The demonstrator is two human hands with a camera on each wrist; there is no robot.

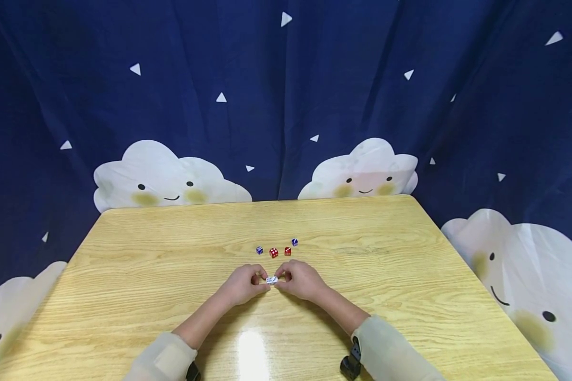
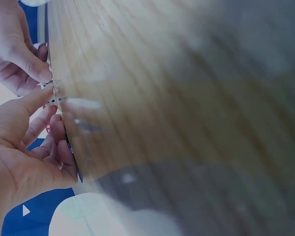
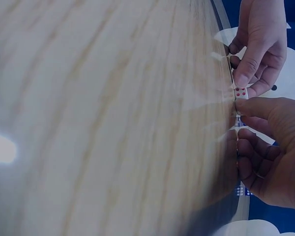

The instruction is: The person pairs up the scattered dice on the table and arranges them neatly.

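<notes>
Two white dice (image 1: pixel 271 280) sit side by side on the table in front of me, in the head view. My left hand (image 1: pixel 246 284) pinches the left one between thumb and fingers. From the other side, my right hand (image 1: pixel 303 280) pinches the right one the same way. The fingertips of both hands come close together around the pair. In the right wrist view a white face with red pips (image 3: pixel 241 92) shows between the thumbs. Just beyond the hands stand a larger red die (image 1: pixel 274 253) and a smaller red die (image 1: pixel 287 251).
One blue die (image 1: pixel 259 250) lies left of the red dice, and another blue die (image 1: pixel 294 242) lies behind them to the right. The wooden table (image 1: pixel 171 243) ends at a dark blue curtain (image 1: pixel 248 127) printed with clouds and triangles. Light glares off the front of the tabletop.
</notes>
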